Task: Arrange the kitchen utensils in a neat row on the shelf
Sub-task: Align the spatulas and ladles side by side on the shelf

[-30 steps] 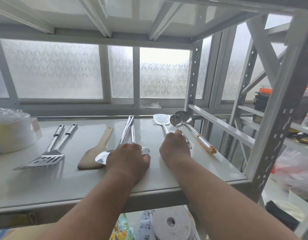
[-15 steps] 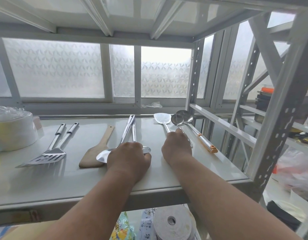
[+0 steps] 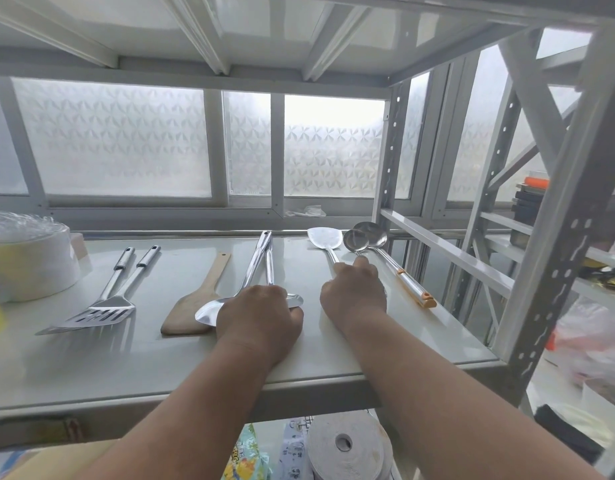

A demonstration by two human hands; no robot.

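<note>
The left hand (image 3: 261,317) is lying knuckles-up on the shelf (image 3: 126,368), its grip curled down over the bowls of two steel spoons (image 3: 254,271) whose long handles are running away toward the window; whether the fingers are actually clenching the spoons or only pressing on them cannot be told, since the fingers are hidden under the hand. Just beside it, the right hand (image 3: 354,296) is also resting palm-down, its grip covering the handle of the steel turner (image 3: 325,237) and the handle of the smaller ladle (image 3: 355,240); the fingertips are reaching forward along those handles, and again the hold itself is hidden, so whether it is grasping or released cannot be told. The turner's blade and the ladle's bowl are pointing to the back edge of the shelf. Touching the smaller ladle's bowl, a larger ladle (image 3: 385,258) is lying at a slant, its orange-tipped handle ending near the right hand. To the left of the left hand a wooden spatula (image 3: 198,299) is lying with its blade toward the front, partly under one spoon bowl. Further left, two slotted steel turners (image 3: 115,296) are lying side by side, blades overlapping. At the far left end of the shelf a white roll (image 3: 32,265) is standing
</note>
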